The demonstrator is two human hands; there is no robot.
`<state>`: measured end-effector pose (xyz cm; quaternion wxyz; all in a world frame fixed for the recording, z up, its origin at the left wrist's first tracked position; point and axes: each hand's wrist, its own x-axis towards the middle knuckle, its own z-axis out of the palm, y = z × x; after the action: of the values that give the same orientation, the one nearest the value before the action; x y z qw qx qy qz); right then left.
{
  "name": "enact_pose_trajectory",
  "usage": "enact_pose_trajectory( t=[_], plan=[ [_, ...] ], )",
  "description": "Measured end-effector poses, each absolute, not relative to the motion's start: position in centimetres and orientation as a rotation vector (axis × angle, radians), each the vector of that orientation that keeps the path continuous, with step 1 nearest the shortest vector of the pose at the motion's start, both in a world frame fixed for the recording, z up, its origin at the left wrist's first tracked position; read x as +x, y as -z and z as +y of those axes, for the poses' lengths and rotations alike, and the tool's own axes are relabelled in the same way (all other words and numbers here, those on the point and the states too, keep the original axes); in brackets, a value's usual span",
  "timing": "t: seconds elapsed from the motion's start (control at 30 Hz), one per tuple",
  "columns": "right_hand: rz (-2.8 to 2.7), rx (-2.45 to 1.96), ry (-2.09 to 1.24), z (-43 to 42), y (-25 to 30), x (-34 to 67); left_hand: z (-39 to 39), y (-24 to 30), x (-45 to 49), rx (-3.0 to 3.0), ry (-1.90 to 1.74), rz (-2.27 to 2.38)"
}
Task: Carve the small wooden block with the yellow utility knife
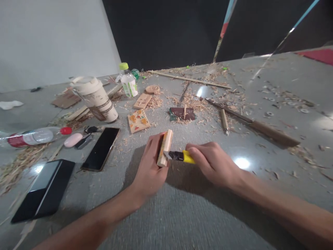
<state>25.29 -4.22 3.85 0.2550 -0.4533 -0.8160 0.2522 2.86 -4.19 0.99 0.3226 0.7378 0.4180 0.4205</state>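
Note:
My left hand [152, 159] is closed around a small wooden block [165, 149], held on edge above the grey surface with its pale narrow side towards the right. Orange colouring shows on the block's left face, partly covered by my fingers. In my right hand [213, 161] is a yellow and black utility knife [182, 156]. Its blade meets the lower part of the block's pale edge. Beyond my left hand lies a square wooden piece [138, 121] painted with orange shapes. A dark red flat piece [182, 114] with shavings on it lies past the block.
Left stand a paper cup [97, 100] and a green-capped bottle [128, 81]; a red-capped bottle [39, 136] lies down. Nearer are a phone [101, 149] and a black folded case [43, 191]. A long wooden-handled tool [273, 133] lies right, with shavings scattered around.

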Motion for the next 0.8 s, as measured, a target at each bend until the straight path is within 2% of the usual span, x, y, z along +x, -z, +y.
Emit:
enact_pose_trajectory(
  t=[0.2, 0.5, 0.73, 0.8],
  plan=[
    [-2.308, -1.158, -0.747, -4.8, -4.6, 25.2, -4.3, -1.2, 3.0, 1.973, -1.089, 1.052],
    [-2.283, -1.204, -0.286, -3.0, -3.2, 26.8, -4.7, -1.0, 3.1, 2.000, -1.042, 1.148],
    [-2.230, -1.320, -0.244, -2.0, -3.2, 26.1, -4.5, -1.2, 3.1, 1.932, -1.097, 1.197],
    [-2.129, -1.474, -0.268, -1.1, -3.1, 26.9, -5.1, -1.6, 3.1, 1.949, -1.072, 1.189]
  ],
)
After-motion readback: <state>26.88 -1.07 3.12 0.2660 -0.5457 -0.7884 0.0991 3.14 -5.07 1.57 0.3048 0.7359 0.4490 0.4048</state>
